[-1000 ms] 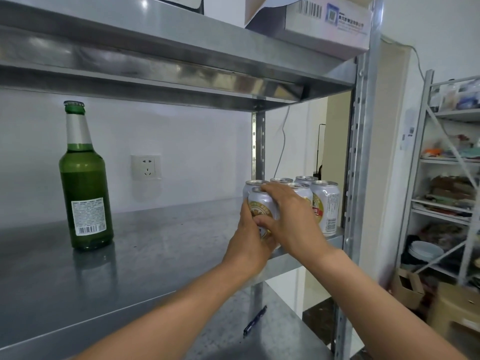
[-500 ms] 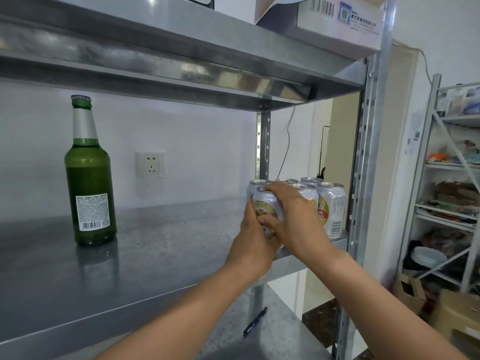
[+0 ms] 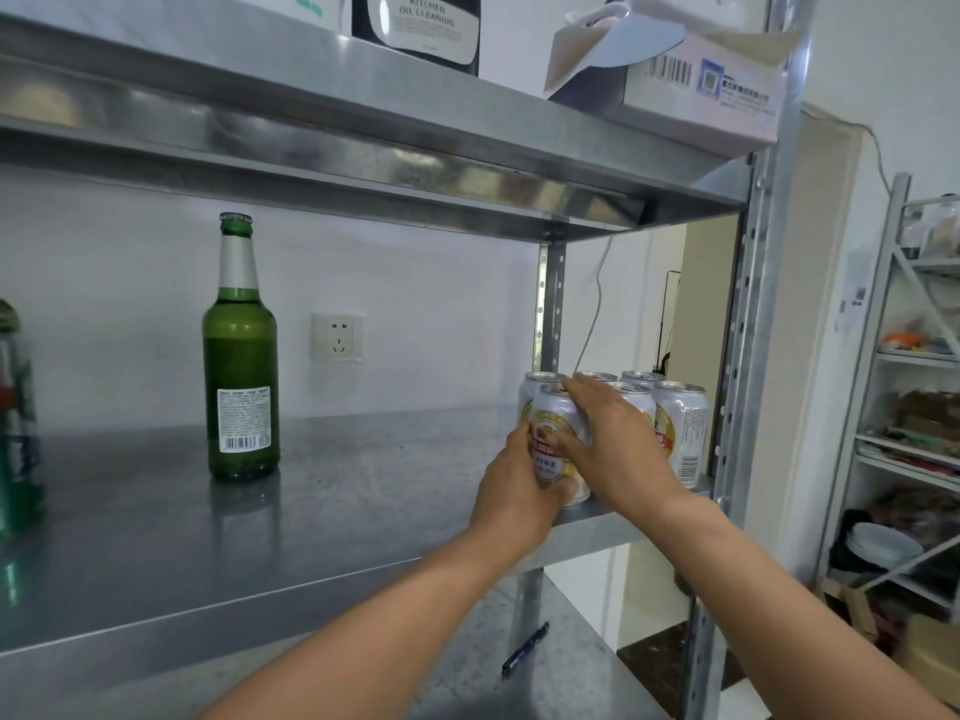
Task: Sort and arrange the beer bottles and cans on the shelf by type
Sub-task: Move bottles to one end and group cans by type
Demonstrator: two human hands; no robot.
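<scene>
**Shelf** [image 3: 363, 491]: steel, middle tier, and carries all the stock listed here.

**Can group** [image 3: 680, 433]: six white-and-gold cans in two rows of three. They are packed at the 3 o'clock end of the shelf, just beside the front post [image 3: 743, 356], with the rear post [image 3: 551, 304] at their 12 o'clock.

**Can** [image 3: 553, 444]: the front-row can at the group's 9 o'clock corner. It is upright, apparently seated on the shelf, and close to the front lip.

**Left hand** [image 3: 519, 491]: fingers curled round the can's lower 9 o'clock side.

**Right hand** [image 3: 618, 449]: fingers laid over the can's rim and thumb across the label, pinching it.

**Green bottle** [image 3: 240, 356]: upright at 9 o'clock of the cans and well apart from them.

**Second bottle** [image 3: 15, 423]: cut off by the picture's 9 o'clock edge.

**Step in hand (judged):** squaring this corner can into the can group, so the cans look nearly sorted.

**Next move (judged):** a short press toward 3 o'clock and 12 o'clock to close any gap, then release. After that the bottles want gathering at the 9 o'clock end.

**Edges:** the front lip lies at the can's 6 o'clock, so any pull that way risks a drop. The front post blocks 3 o'clock.

**Room:** a broad stretch of bare steel lies between the green bottle and the cans. The upper shelf [image 3: 363, 148] clears the cans well and the bottle less so.
</scene>
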